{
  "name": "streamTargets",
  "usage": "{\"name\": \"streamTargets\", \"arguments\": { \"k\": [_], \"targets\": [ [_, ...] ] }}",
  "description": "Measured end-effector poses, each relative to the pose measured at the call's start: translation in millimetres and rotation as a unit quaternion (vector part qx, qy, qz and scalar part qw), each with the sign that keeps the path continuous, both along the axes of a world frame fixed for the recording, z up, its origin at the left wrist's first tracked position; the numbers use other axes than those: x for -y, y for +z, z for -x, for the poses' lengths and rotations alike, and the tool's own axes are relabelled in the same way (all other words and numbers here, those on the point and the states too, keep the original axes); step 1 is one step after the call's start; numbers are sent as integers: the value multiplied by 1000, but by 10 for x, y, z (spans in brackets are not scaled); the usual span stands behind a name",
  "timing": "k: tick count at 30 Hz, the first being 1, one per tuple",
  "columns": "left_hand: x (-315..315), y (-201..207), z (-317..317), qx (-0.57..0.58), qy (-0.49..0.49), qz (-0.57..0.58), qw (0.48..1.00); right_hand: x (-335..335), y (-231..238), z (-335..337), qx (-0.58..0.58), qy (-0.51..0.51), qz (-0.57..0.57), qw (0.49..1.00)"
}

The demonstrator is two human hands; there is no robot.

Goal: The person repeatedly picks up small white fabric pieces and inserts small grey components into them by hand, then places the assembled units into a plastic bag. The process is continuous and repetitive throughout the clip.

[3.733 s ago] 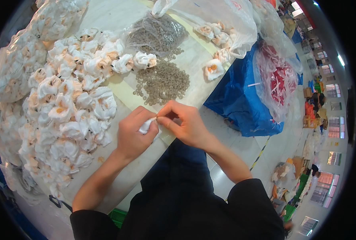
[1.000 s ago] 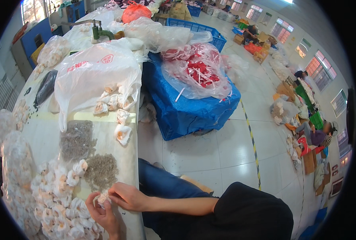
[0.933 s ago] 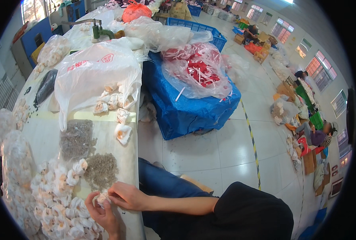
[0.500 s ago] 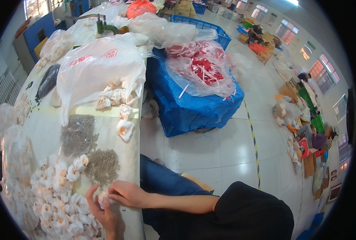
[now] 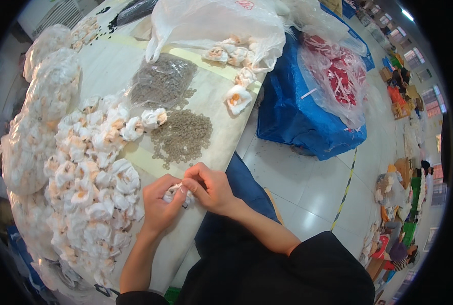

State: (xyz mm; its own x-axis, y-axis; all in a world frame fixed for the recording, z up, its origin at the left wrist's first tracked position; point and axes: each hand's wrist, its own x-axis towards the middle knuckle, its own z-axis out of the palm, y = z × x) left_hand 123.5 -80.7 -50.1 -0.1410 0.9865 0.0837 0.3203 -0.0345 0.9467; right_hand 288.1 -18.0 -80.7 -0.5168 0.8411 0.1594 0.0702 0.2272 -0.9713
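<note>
My left hand [image 5: 157,206] is closed around a small white popcorn-shaped cloth piece [image 5: 173,193] over the table's near edge. Thumb and fingers of my right hand [image 5: 210,191] pinch at the top of the same piece, where something thin and white shows; my fingers hide much of it. Just beyond my hands lies a pile of small grey ring-like beads [image 5: 184,133]. A clear bag of more such beads [image 5: 163,80] lies behind it. To the left spreads a big heap of similar white cloth pieces [image 5: 96,188] with yellow-brown patches.
Filled clear plastic bags [image 5: 35,147] line the table's left side. Farther off on the table, a white plastic bag [image 5: 211,25] lies behind several cloth pieces [image 5: 236,51]. Right of the table stands a blue-covered crate [image 5: 297,112] bearing a bag of red and white strips [image 5: 338,76].
My view has swung down and left, so the table shows closer. My left hand, its fingers partly spread before, is now wrapped round the cloth piece; both hands stay together on it.
</note>
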Motion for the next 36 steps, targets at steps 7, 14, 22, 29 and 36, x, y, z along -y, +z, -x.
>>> {"name": "streamTargets", "arguments": {
  "k": [7,14,22,29,36],
  "targets": [
    [16,-29,-21,20,13,-14,1000,-30,42,-3,-12,8,33,999],
    [38,-74,-47,9,53,-26,998,-37,98,3,34,-8,-19,999],
    [55,-210,-28,58,100,-36,993,-377,57,-121,123,-136,-203,962],
    [58,-209,-4,54,97,-52,992,-583,73,-14,213,-116,-241,940],
    [57,-201,-11,58,102,-56,992,-625,118,60,246,-114,-249,930]
  ]
}}
